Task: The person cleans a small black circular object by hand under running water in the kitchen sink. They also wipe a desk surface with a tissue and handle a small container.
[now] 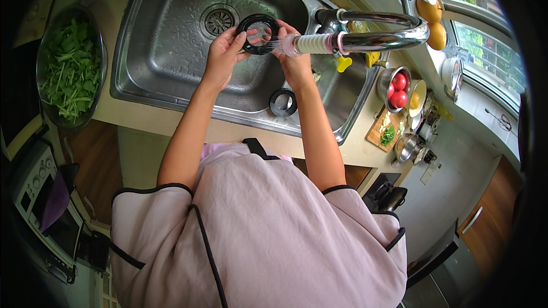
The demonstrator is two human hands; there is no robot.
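Observation:
Over the large basin of a stainless steel sink (171,57), both my hands hold a round black ring-shaped piece (258,16). My left hand (224,57) grips its left edge, with the thumb on the near face. At the right edge, my right hand (296,62) holds it, partly hidden behind the tap nozzle (314,44). Fingers show through the ring's middle; whether that is open or transparent I cannot tell. Water sprays from the nozzle beside the ring. A second black ring-shaped piece (283,102) rests near the sink's front edge, left of my right forearm.
A curved chrome tap (385,42) reaches over the sink from the right. Left of it lies a bowl of cut leafy greens (72,68). Rightward stand a metal bowl (382,87) of tomatoes (398,99) and a wooden cutting board (379,130) with chopped greens (387,135).

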